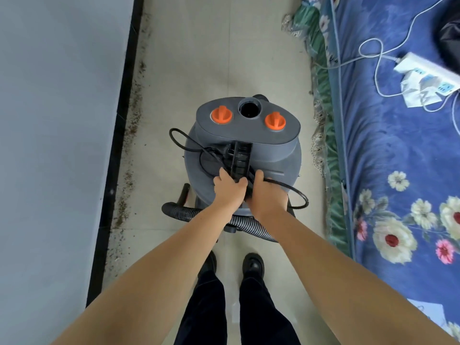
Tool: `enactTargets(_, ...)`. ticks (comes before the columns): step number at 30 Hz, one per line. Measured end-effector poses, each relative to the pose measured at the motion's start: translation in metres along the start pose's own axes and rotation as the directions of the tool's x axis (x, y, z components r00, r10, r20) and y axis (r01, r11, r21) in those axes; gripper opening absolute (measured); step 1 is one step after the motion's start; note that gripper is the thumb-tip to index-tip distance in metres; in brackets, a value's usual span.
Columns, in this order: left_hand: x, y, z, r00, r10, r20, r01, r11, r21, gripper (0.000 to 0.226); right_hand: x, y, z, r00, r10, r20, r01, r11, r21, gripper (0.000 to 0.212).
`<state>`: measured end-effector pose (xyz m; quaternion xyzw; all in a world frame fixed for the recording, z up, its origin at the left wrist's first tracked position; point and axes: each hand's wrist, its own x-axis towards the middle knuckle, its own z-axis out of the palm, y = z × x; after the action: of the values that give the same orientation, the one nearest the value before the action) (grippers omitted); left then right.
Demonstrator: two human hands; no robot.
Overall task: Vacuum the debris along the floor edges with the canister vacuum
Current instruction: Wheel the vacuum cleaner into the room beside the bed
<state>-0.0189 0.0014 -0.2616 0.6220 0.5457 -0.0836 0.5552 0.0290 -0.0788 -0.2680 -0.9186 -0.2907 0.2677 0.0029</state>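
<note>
A grey canister vacuum (242,140) with two orange knobs and an open round port on top stands on the tiled floor in front of my feet. Both hands sit at its black top handle (240,158). My left hand (229,189) curls round the near end of the handle. My right hand (267,192) grips the black power cord (296,195) bundled beside the handle; the cord loops out on both sides. A ribbed grey hose (179,211) curves round the near base. Brown debris (130,125) lies along the floor edge by the black skirting on the left.
A white wall with black skirting (117,150) runs along the left. On the right is a bed with a blue flowered cover (398,170), and on it a white power strip (428,73) and white cables. The floor strip between them is narrow.
</note>
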Motion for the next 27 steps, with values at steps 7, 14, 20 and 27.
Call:
enactTargets(7, -0.006, -0.009, -0.003, 0.947, 0.225, -0.23, -0.091, 0.872, 0.481, 0.097, 0.017, 0.03, -0.021, 0.998, -0.003, 0.057, 0.007, 0.997, -0.073, 0.026)
enactTargets(14, -0.005, -0.004, 0.001, 0.881, 0.459, -0.116, -0.26, 0.674, 0.692, 0.078, -0.008, 0.122, -0.031, 0.971, 0.233, 0.05, -0.232, 0.973, -0.015, 0.021)
enactTargets(20, -0.019, -0.005, 0.005, 0.869, 0.481, -0.116, -0.257, 0.638, 0.726, 0.067, -0.038, 0.158, -0.05, 0.97, 0.207, 0.131, -0.236, 0.934, 0.268, 0.021)
enactTargets(27, -0.101, 0.07, 0.029, 0.882, 0.032, 0.47, 0.011, 0.996, -0.089, 0.071, -0.096, 0.13, -0.086, 0.995, 0.081, -0.067, -0.024, 0.798, 0.602, 0.021)
